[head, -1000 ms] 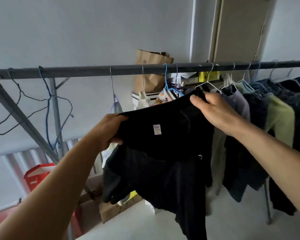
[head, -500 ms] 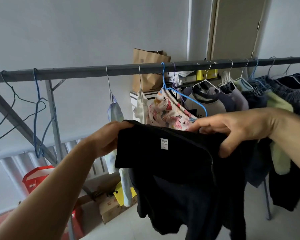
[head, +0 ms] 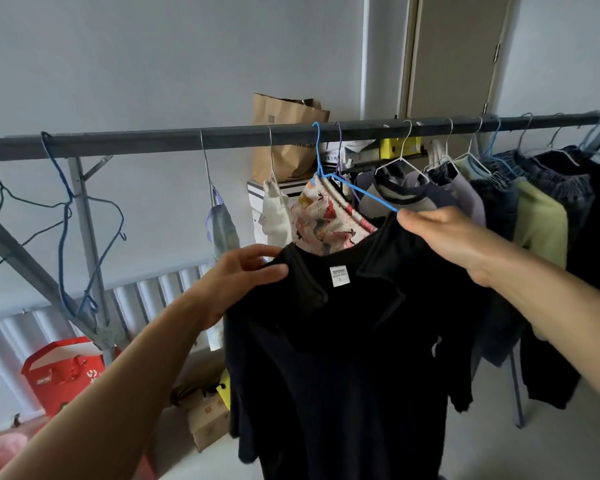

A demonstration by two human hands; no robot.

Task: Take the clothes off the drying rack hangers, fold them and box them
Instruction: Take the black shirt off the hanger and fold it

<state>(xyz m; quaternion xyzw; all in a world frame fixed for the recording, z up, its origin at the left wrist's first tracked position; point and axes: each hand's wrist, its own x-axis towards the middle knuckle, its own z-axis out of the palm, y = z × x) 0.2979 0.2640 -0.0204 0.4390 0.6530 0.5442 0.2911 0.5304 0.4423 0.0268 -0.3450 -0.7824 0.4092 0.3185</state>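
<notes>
Nearest in, the black shirt (head: 343, 341) hangs dead centre between both hands, its white label at twelve o'clock of the collar; the smart play now is keeping both shoulders level and taut so it carries flat for folding. Left hand (head: 236, 282) at nine o'clock pinches one shoulder with curled fingers, while the right hand (head: 444, 237) at two o'clock curls over the other shoulder, touching the tip of the blue hanger (head: 357, 190). Beyond, that hanger hooks the grey rack bar (head: 187, 140).
</notes>
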